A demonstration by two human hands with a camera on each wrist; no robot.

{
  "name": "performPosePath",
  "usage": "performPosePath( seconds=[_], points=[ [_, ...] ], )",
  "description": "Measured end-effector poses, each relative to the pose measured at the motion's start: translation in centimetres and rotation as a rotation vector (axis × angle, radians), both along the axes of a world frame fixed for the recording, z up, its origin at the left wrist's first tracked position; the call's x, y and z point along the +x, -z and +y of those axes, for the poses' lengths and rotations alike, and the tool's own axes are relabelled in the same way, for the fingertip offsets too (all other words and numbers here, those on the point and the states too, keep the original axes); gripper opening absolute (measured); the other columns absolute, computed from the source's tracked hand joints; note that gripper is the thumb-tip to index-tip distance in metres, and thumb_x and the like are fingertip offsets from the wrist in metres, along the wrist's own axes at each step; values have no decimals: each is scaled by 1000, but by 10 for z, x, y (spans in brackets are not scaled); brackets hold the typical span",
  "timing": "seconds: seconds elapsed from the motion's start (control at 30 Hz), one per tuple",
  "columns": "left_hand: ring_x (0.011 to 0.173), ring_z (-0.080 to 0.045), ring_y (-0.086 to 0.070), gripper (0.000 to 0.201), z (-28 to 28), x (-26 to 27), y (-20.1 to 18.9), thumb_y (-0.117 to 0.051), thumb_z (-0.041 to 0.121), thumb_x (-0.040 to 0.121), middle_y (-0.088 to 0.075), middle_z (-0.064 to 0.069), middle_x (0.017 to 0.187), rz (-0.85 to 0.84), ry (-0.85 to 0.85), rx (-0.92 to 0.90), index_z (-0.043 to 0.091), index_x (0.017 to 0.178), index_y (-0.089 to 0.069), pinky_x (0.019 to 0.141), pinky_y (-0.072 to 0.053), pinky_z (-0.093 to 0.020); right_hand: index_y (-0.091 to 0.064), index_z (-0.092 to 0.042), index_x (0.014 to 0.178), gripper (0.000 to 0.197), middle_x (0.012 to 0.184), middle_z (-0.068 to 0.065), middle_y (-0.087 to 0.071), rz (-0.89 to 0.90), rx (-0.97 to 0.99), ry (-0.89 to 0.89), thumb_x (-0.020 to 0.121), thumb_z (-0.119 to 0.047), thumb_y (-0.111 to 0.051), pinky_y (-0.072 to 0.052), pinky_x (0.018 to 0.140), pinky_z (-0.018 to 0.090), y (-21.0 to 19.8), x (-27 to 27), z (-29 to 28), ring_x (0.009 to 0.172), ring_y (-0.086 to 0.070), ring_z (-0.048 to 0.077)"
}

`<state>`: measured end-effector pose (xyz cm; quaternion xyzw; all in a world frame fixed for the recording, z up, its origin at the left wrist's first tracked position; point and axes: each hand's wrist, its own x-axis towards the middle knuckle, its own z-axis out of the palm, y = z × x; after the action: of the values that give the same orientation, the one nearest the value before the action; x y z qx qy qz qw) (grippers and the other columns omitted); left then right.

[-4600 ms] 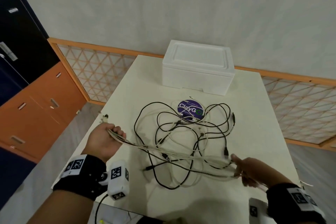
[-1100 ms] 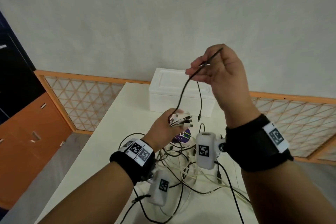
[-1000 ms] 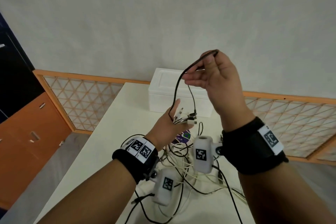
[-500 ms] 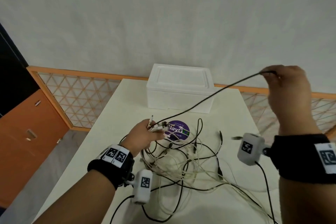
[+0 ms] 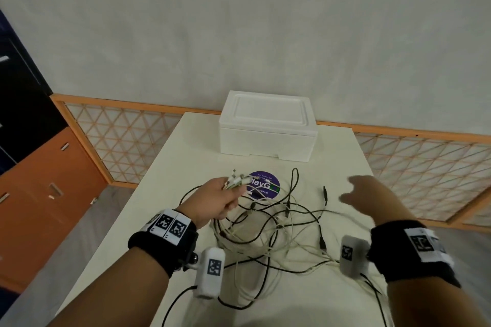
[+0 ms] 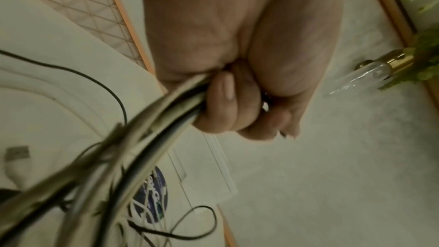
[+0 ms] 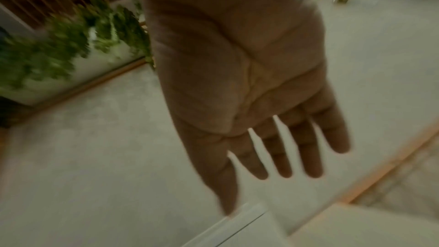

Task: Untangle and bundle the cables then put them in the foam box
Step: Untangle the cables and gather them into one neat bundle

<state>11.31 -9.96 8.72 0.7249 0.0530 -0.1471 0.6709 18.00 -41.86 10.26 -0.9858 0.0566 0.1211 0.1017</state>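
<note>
Two hands over the table [image 5: 170, 167], and the change from half a second ago is on the right. The right hand [image 5: 364, 199], which was up high pinching a black cable stretched taut across to the left, has let it go and dropped low over the tangle. In the right wrist view its fingers [image 7: 282, 157] are straight and spread, holding nothing.

The left hand [image 5: 212, 202] has barely shifted: it keeps its grip on a bunch of cable ends [image 5: 235, 180], plugs fanning out past the knuckles. The left wrist view shows the fingers [image 6: 223, 104] curled tight round white and black leads that run down toward the camera.

The cables [image 5: 279, 223], black and white mixed, lie in a loose snarl on the table between the two wrists, flatter now that nothing is lifted. One black plug end [image 5: 324, 191] lies just left of the right hand.

The foam box [image 5: 268, 126] sits at the far edge of the table, lid on, well apart from the cables.

Writing: a round purple sticker [image 5: 263, 184] lies beside the left hand's plugs, partly under cable; white letters read "layG", the first letter hidden. The smaller lines on it are too fine to read. Square black-and-white markers show on both wristbands.
</note>
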Motion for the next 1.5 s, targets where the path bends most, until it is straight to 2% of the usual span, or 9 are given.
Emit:
performPosePath(
  seconds=[0.17, 0.23, 0.33, 0.5, 0.83, 1.03, 1.13, 1.27, 1.5],
  points=[
    [39, -12, -20, 44, -28, -3, -14, -50, 29, 98, -29, -2, 50, -97, -118, -248, 16, 57, -40, 42, -21, -22, -55, -21, 123, 69, 116, -10, -62, 195, 563, -590, 69, -63, -70, -44, 97, 24, -10, -52, 129, 106, -58, 6],
    [38, -13, -25, 48, -35, -4, -19, -48, 32, 98, -33, -3, 48, -138, -169, -285, 14, 55, -41, 42, -27, -23, -63, -16, 106, 43, 102, 0, -70, 211, 552, -711, 77, -48, -66, -49, 91, 30, 9, -61, 156, 94, -64, 9],
    [42, -17, -44, 53, -27, -5, -20, -44, 39, 99, -50, -6, 48, -95, -318, -421, 12, 53, -46, 52, -44, -28, -59, -7, 79, 25, 70, 3, -65, 139, 612, -676, 92, -28, -54, -50, 70, 31, 22, -65, 160, 66, -62, 14],
    [37, -11, -42, 46, 16, -2, 1, -43, 44, 98, -42, 3, 46, 32, -761, -885, 19, 61, -35, 56, -47, -27, -54, -18, 85, 35, 78, -4, -58, -161, 396, -632, 89, -53, -52, -43, 70, 34, 26, -53, 120, 82, -58, 20],
    [32, -12, -17, 48, 79, -15, 38, -40, 42, 100, -21, 5, 49, 123, -1038, -805, 21, 59, -27, 51, -25, -24, -41, -21, 59, 48, 58, -3, -49, -111, 188, -324, 92, -57, -40, -34, 57, 25, 50, -61, 13, 63, -49, 9],
    [38, -10, -28, 23, 35, -18, 59, -45, 11, 96, -33, 6, 48, 136, -781, -740, 18, 74, -46, 57, -33, -27, -51, -38, 83, 31, 80, -8, -47, 357, -188, -465, 103, -40, -26, -38, 83, 30, 91, -71, 5, 103, -55, 23],
    [44, -12, -37, 19, 13, -26, 54, -41, -3, 90, -41, 1, 57, 116, -640, -746, 10, 83, -52, 61, -36, -30, -58, -27, 95, 27, 106, 4, -59, 368, -203, -351, 97, -46, -38, -44, 94, 36, 98, -64, 11, 114, -55, 25],
    [48, -10, -40, 20, -5, -31, 45, -39, 7, 100, -45, 0, 66, 54, -469, -710, 9, 89, -54, 59, -42, -28, -45, -20, 138, 47, 139, 3, -49, -4, 213, -343, 95, -40, -49, -31, 108, 28, 59, -45, 66, 130, -43, 18],
    [53, -14, -44, 20, -16, -35, 29, -44, 22, 96, -44, 0, 54, -64, -224, -557, 7, 85, -53, 63, -47, -27, -40, -27, 142, 51, 131, -1, -53, -63, 782, -568, 93, -30, -57, -43, 100, 28, -8, -39, 172, 108, -56, 9]
  ],
)
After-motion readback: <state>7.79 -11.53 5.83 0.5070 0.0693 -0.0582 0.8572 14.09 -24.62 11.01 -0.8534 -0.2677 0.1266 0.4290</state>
